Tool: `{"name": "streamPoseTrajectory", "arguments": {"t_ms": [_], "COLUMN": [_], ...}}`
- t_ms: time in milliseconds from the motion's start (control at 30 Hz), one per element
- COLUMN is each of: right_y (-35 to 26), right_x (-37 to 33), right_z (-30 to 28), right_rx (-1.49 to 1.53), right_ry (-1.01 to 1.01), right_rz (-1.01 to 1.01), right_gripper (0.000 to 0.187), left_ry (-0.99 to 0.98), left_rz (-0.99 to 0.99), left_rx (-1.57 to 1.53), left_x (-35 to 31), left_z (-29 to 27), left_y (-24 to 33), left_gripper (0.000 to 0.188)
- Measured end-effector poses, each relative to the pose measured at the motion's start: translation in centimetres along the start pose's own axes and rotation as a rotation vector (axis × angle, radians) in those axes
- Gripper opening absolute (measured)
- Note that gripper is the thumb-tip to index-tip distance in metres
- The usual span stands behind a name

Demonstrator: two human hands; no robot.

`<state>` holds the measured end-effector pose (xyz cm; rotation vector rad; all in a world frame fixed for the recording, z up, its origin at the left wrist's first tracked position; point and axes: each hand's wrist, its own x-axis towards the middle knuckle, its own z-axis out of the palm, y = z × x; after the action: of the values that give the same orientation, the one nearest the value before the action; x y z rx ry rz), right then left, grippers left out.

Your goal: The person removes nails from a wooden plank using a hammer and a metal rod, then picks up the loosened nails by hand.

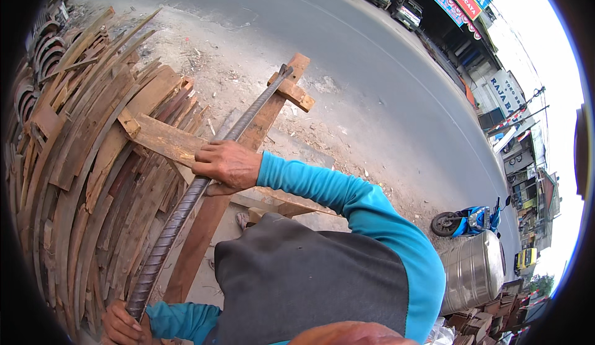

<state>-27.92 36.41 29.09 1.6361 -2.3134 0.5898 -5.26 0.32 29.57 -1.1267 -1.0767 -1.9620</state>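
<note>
A grey road curves past a dusty roadside, where we see a blue motorcycle standing beside a ribbed metal tank and a pile of weathered planks stacked along the left. In the foreground, we see a worker in teal sleeves with both hands on a long, dark, spiral-ribbed metal bar, which runs slantwise from the lower left toward the road. The right hand is closed over the bar's middle stretch, its fingers curled across the top and a digit showing beneath. The left hand wraps the near end, low at the picture's dark rim, with its fingers bent round the metal. Below the bar we see a reddish-brown wooden beam; the far tip reaches a short wood block on that beam, though we cannot tell whether they touch. A rough board ends just beside the right hand's knuckles.
</note>
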Motion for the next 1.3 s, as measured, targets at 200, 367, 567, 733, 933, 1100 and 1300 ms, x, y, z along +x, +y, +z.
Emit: {"name": "streamPoseTrajectory", "arguments": {"t_ms": [200,367,567,733,933,1100,1300], "right_y": [-2.2,-1.1,-1.3,-1.9,-1.1,-1.1,1.9], "right_x": [6.4,5.9,3.7,1.5,1.2,0.1,-0.7], "right_z": [2.8,-3.3,11.7,12.8,14.1,14.8,11.8], "right_rx": [0.059,0.179,0.101,0.185,0.192,0.231,0.345], "right_ry": [-0.046,-0.280,-0.573,-0.567,-0.517,-0.426,-0.214], "right_rz": [-0.197,-0.195,-0.251,-0.261,-0.201,-0.161,-0.186], "right_gripper": [0.058,0.050,0.021,0.025,0.025,0.020,0.028], "left_ry": [0.404,0.783,1.166,1.071,1.800,0.567,-0.421], "left_rz": [0.272,0.185,0.071,0.155,-0.356,-1.591,-1.331], "left_rx": [0.071,0.306,0.096,-0.176,0.487,0.812,1.460], "left_x": [1.8,0.9,-19.0,-18.1,-16.0,-11.4,-6.8], "left_z": [-1.2,4.6,-2.2,1.9,3.6,7.5,6.8], "left_y": [3.4,2.2,-1.4,-0.8,-3.8,0.7,-14.6], "left_gripper": [0.025,0.031,0.033,0.027,0.047,0.049,0.046]}}
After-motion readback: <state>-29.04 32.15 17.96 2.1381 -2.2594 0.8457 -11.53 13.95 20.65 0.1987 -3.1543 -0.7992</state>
